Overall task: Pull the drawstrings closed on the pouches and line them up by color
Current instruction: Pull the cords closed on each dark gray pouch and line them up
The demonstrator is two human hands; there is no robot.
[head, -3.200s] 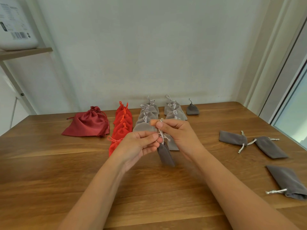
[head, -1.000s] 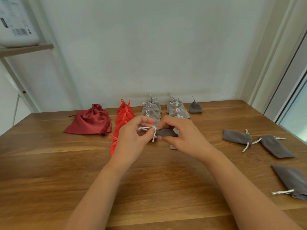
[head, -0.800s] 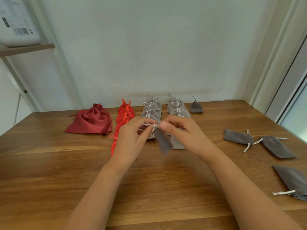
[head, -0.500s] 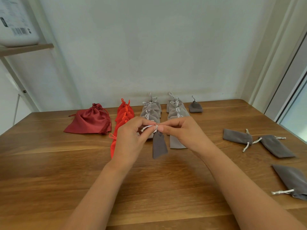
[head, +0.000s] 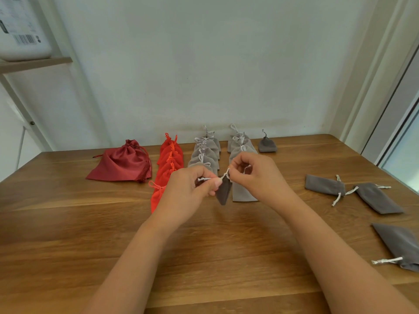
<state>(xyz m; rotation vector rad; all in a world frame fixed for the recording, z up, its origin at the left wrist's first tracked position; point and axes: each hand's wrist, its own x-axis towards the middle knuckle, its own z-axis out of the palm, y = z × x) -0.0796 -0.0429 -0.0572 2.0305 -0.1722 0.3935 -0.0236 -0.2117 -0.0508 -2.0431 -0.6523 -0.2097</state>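
A small dark grey pouch (head: pixel 224 191) hangs above the wooden table (head: pixel 204 257) between my hands. My left hand (head: pixel 188 191) pinches one white drawstring end, and my right hand (head: pixel 256 175) pinches the other. Behind them lie rows of closed pouches: orange-red ones (head: pixel 169 159), light grey ones (head: pixel 205 152) and a second light grey row (head: pixel 241 150). A closed dark grey pouch (head: pixel 267 145) sits alone at the back. Three dark grey pouches lie flat on the right: one (head: pixel 324 184), another (head: pixel 378 198) and a third (head: pixel 399 245).
A larger dark red satin pouch (head: pixel 123 163) lies at the back left. A white wall runs along the table's far edge. A shelf with a white box (head: pixel 22 30) hangs at upper left, and a window frame (head: pixel 394 109) stands to the right.
The hanging pouch swung from sideways to drooping between my hands. My hands have drawn slightly apart, stretching the white strings, and the pouch mouth has gathered tighter.
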